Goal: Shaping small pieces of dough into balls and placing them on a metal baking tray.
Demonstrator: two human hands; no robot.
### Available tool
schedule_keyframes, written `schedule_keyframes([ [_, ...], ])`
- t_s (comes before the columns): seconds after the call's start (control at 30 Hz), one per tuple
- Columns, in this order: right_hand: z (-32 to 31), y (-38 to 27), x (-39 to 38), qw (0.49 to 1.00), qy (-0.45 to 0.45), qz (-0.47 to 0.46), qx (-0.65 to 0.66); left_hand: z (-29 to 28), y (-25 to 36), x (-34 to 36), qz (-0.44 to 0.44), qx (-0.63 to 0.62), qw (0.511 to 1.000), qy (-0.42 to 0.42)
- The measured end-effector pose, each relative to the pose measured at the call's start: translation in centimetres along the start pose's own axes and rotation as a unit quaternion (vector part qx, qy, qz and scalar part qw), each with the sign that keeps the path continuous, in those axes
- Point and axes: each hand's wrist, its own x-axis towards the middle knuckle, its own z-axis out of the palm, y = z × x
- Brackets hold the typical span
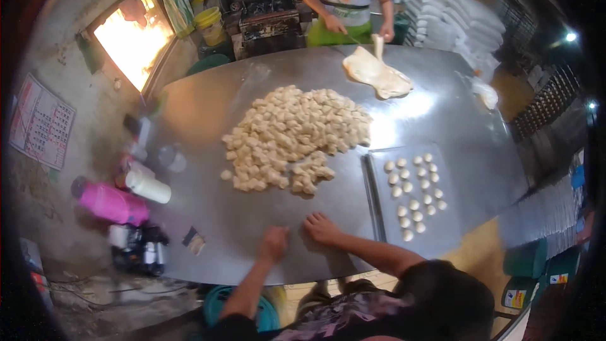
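My left hand is low over the near part of the metal table, blurred, its fingers drawn in and hard to make out. Close beside it on the right, my right hand lies palm down on the tabletop with its fingers stretched forward and slightly apart. Whatever may be under either palm is hidden. Just beyond my hands sits a small cluster of dough pieces, at the near edge of a large heap of cut dough pieces. To the right, a metal tray carries rows of round dough balls.
Across the table a person in an apron handles a big dough slab. A pink jug, a white bottle and dark items line the left edge. Stacked trays stand right. A teal bucket is below the near edge.
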Motion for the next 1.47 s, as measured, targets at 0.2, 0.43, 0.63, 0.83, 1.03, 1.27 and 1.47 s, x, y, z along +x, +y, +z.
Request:
schedule_keyframes([
  [0.2,-3.9,1.6,-4.3,0.991,-0.072,0.116,0.008,-0.3,-0.9,-8.4,-0.178,0.058,0.977,0.100],
  [0.43,-0.9,-2.2,-0.3,0.991,-0.130,-0.023,0.024,2.4,3.9,-1.4,0.084,-0.102,0.983,0.127],
  [0.63,-3.1,2.6,-4.7,0.992,-0.113,0.055,-0.003,4.6,-0.5,-8.0,-0.096,-0.035,0.988,0.113],
  [0.83,0.0,-3.5,-5.0,0.988,-0.133,-0.050,0.062,1.8,5.9,-2.5,-0.034,-0.032,0.996,0.069],
  [1.03,-2.7,-0.2,-3.6,0.991,-0.097,0.061,0.071,-5.0,2.5,0.1,-0.041,-0.098,0.983,0.150],
  [1.27,-8.8,-1.8,-5.7,0.952,-0.023,0.154,0.265,-2.0,5.2,0.8,-0.074,-0.165,0.981,0.066],
  [1.47,-18.9,0.0,-12.6,0.884,0.112,0.329,0.311,-0.8,17.6,6.6,-0.059,-0.305,0.939,0.145],
])
